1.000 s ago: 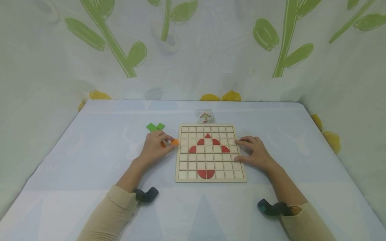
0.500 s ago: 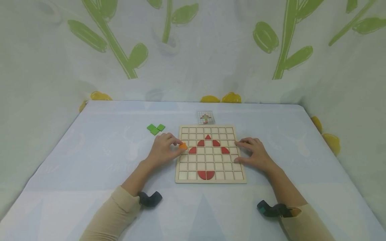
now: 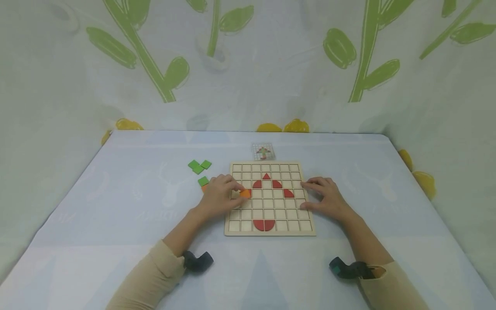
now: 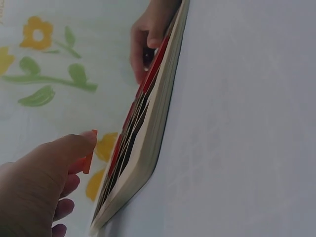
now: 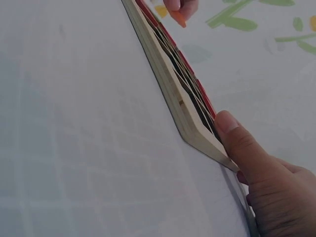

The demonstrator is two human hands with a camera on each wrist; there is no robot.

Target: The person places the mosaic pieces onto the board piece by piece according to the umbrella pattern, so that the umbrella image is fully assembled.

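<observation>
My left hand point(image 3: 220, 194) pinches an orange square tile point(image 3: 245, 193) between thumb and index finger, over the left part of a wooden grid board point(image 3: 247, 214). In the left wrist view the tile point(image 4: 89, 153) stands nearly on edge at the fingertips. The tile overlaps a red quarter-round piece in the head view. More red pieces lie in the grid: a triangle point(image 3: 266, 176) at the top, quarter-rounds on both sides, and two forming a half circle point(image 3: 264, 225) at the bottom. My right hand point(image 3: 327, 197) rests at the board's right edge, thumb and index finger spread apart, thumb touching the rim.
Left of the board lie several green square tiles point(image 3: 199, 167) and another green tile point(image 3: 203, 181), with an orange piece point(image 3: 204, 188) partly hidden by my left hand. Behind the board lies a small card point(image 3: 263, 151) with a tree-like grid pattern. A patterned wall stands beyond the table.
My left hand has carried the orange tile rightward from beside the board to over its left columns, uncovering the green and orange pieces behind it. My right hand has stayed in place.
</observation>
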